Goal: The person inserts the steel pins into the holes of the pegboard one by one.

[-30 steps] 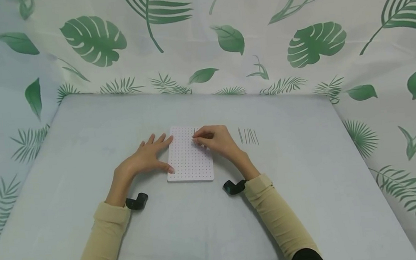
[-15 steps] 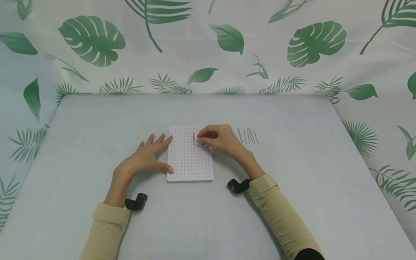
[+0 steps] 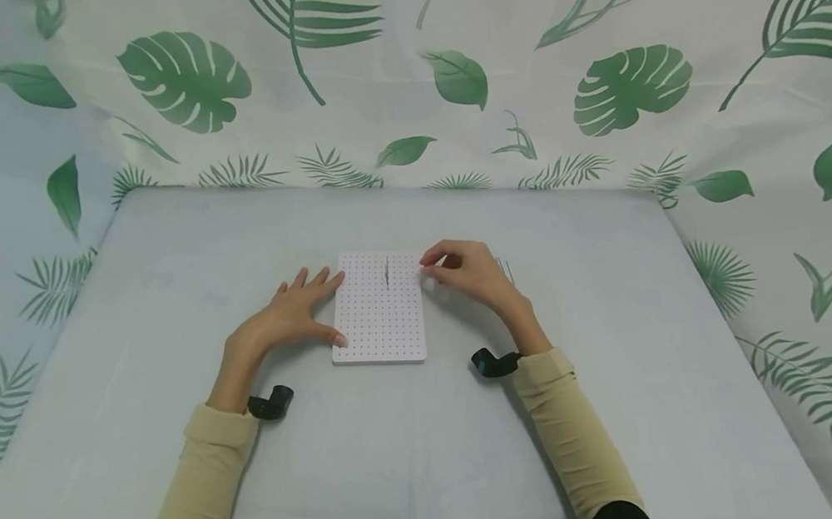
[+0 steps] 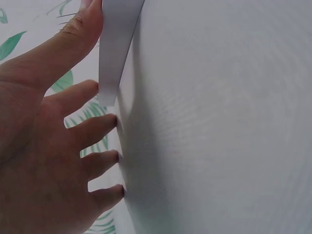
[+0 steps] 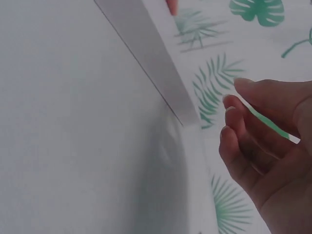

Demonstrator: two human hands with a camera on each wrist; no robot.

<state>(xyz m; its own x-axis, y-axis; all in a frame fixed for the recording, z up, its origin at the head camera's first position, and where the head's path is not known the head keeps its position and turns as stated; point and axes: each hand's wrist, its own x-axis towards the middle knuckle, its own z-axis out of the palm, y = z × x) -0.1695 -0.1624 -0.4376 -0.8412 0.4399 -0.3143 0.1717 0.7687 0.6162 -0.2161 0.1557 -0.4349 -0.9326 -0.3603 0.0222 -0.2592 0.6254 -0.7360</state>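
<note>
A white pegboard (image 3: 380, 321) with rows of small holes lies on the table. My left hand (image 3: 282, 314) is spread at its left side, with the thumb and index finger touching the board. Thin dark metal pins (image 3: 387, 272) stand in its upper part; two show in the right wrist view above the board's edge (image 5: 156, 53). My right hand (image 3: 473, 275) is just off the board's right edge, its fingers loosely bent. Nothing is visible between the thumb and fingertips in the right wrist view. More thin pins (image 3: 505, 268) lie beyond this hand, partly hidden by it.
A pale cloth covers the table (image 3: 332, 485). Behind and around it hangs a white curtain (image 3: 383, 70) printed with green leaves. A black wrist camera (image 3: 272, 403) sits at the left wrist and another black camera (image 3: 495, 363) at the right wrist.
My right hand has let go of a pin, which stands in the board, and moved right, off the board, covering part of the loose pins. The left hand stays in place.
</note>
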